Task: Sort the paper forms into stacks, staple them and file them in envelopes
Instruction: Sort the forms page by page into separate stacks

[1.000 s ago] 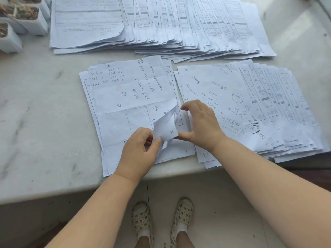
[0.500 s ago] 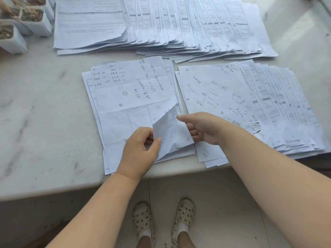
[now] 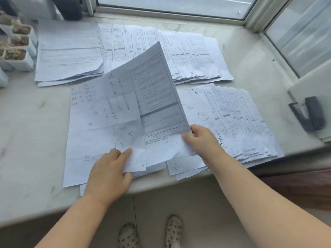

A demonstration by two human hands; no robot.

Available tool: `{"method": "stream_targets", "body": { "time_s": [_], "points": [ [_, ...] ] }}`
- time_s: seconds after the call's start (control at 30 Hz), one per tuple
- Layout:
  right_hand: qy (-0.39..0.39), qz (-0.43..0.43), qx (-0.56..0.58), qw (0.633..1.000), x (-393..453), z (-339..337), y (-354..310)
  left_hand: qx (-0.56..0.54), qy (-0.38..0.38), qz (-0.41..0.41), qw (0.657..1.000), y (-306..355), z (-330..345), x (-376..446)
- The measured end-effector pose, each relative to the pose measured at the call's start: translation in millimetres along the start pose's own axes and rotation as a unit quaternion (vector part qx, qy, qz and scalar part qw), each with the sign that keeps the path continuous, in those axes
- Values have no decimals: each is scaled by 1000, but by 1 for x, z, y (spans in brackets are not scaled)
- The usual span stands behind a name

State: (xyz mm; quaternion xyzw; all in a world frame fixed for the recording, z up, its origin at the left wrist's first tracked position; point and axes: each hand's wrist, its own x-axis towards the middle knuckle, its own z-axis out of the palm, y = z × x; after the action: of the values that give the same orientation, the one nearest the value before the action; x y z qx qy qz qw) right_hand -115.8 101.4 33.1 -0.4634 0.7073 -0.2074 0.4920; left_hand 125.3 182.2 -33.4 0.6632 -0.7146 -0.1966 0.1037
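since half a second ago the right hand (image 3: 200,140) has lifted the top form (image 3: 154,97) from just a curled corner to most of the sheet raised off the near left stack (image 3: 86,140), printed side showing, and the view has tipped up to show the window. right hand pinches the sheet's lower right corner; left hand (image 3: 109,169) pinches the sheet under it on that stack. fanned stacks lie right (image 3: 241,119) and behind (image 3: 125,51) on the marble sill (image 3: 26,140), stapler (image 3: 309,113) far right.
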Motion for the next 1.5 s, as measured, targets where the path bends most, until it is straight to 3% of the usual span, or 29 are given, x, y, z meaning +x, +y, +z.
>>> {"method": "stream_targets", "body": {
  "time_s": [0.07, 0.17, 0.27, 0.37, 0.5, 0.63, 0.8, 1.13, 1.33, 1.5],
  "points": [
    [27, 4, 31, 999, -5, -31, 7, 6, -17, -16, 1000, 11, -5, 0],
    [85, -2, 117, 989, -4, -77, 12, -87, 33, -24, 995, 48, -14, 11],
    [144, -11, 239, 960, 10, -127, 19, -125, 82, 27, 988, 91, -14, 31],
    [161, -2, 334, 929, 27, -171, 30, -138, 55, 68, 987, 137, 4, 47],
    [111, 54, 427, 896, 41, -208, 53, -150, -23, 103, 983, 197, 52, 57],
    [48, 99, 455, 884, 52, -231, 79, -135, -77, 54, 986, 231, 95, 64],
    [-12, 139, 438, 888, 72, -237, 99, -132, -24, 3, 991, 240, 108, 66],
    [-174, 167, 429, 871, 78, -209, 88, -156, -11, -24, 987, 245, 106, 65],
    [-198, 185, 402, 875, 81, -193, 90, -174, 21, -26, 984, 246, 112, 63],
    [-187, 191, 386, 883, 83, -189, 94, -212, 111, -71, 968, 248, 119, 65]
  ]
}}
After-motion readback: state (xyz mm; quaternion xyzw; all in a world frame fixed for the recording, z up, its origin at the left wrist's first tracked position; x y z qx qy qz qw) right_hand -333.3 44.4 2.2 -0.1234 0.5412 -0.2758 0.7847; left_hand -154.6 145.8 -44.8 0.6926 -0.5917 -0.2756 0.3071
